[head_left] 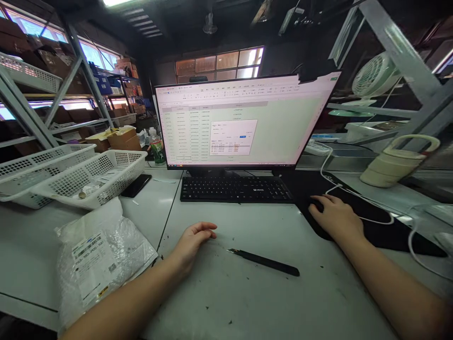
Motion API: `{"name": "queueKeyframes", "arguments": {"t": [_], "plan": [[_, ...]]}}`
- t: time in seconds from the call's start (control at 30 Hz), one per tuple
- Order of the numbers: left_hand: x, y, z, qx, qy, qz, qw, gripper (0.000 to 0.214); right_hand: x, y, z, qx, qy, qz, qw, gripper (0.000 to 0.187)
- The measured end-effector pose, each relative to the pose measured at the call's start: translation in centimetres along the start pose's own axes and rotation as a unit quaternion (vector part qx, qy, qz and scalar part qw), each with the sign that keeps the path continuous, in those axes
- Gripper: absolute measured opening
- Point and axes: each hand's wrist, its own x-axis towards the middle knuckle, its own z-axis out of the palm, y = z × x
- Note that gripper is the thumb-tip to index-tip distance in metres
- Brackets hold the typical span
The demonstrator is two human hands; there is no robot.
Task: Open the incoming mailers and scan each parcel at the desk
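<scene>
My left hand (194,242) rests on its side on the grey tabletop, fingers loosely bent and holding nothing. To its right lies a black utility knife (269,263) with its blade pointing at that hand. My right hand (336,217) covers a black computer mouse (317,204) on the black mouse pad (297,182); most of the mouse is hidden under the palm and fingers. Beyond both hands is a black keyboard (235,190). The monitor (283,132) behind it shows a spreadsheet with a small dialog box open.
A clear bubble-wrap package (127,241) with a printed label lies left of my left arm. White plastic baskets (102,174) and a black phone (136,185) sit farther back. A green bottle (156,147) stands beside the monitor. On the right are a white cable (375,221) and a cream tumbler (392,165).
</scene>
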Motion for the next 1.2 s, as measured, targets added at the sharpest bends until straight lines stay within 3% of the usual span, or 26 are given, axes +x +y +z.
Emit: {"name": "queueKeyframes", "arguments": {"t": [0.1, 0.17, 0.3, 0.43, 0.5, 0.6, 0.77, 1.2], "plan": [[-0.2, 0.0, 0.1, 0.083, -0.009, 0.023, 0.996, 0.029, -0.2, -0.1, -0.2, 0.004, 0.008, 0.001, 1.000, 0.058], [-0.2, -0.2, 0.3, 0.213, -0.040, 0.091, 0.972, 0.028, -0.4, -0.3, -0.3, 0.005, 0.005, 0.001, 1.000, 0.057], [1.4, -0.7, 0.7, 0.454, -0.078, 0.223, 0.859, 0.041, -0.8, -0.5, -0.5, 0.013, 0.008, -0.006, 1.000, 0.056], [5.2, -0.1, 0.2, 0.631, 0.026, 0.240, 0.737, 0.044, -1.2, -0.6, -0.7, 0.019, 0.004, -0.008, 1.000, 0.058], [7.2, 0.5, -0.4, 0.668, 0.076, 0.236, 0.702, 0.040, -1.2, -0.7, -0.8, 0.021, -0.001, -0.008, 1.000, 0.058], [9.1, 1.0, -1.6, 0.674, 0.125, 0.231, 0.690, 0.038, -1.2, -0.6, -0.8, 0.022, -0.002, -0.010, 1.000, 0.059], [9.9, 0.7, -2.5, 0.676, 0.172, 0.216, 0.683, 0.048, -1.0, -0.5, -0.6, 0.026, 0.002, -0.011, 1.000, 0.059], [11.1, 0.3, -1.0, 0.698, 0.187, 0.167, 0.670, 0.068, -1.0, -0.6, -0.6, 0.018, 0.002, -0.003, 1.000, 0.057]]}}
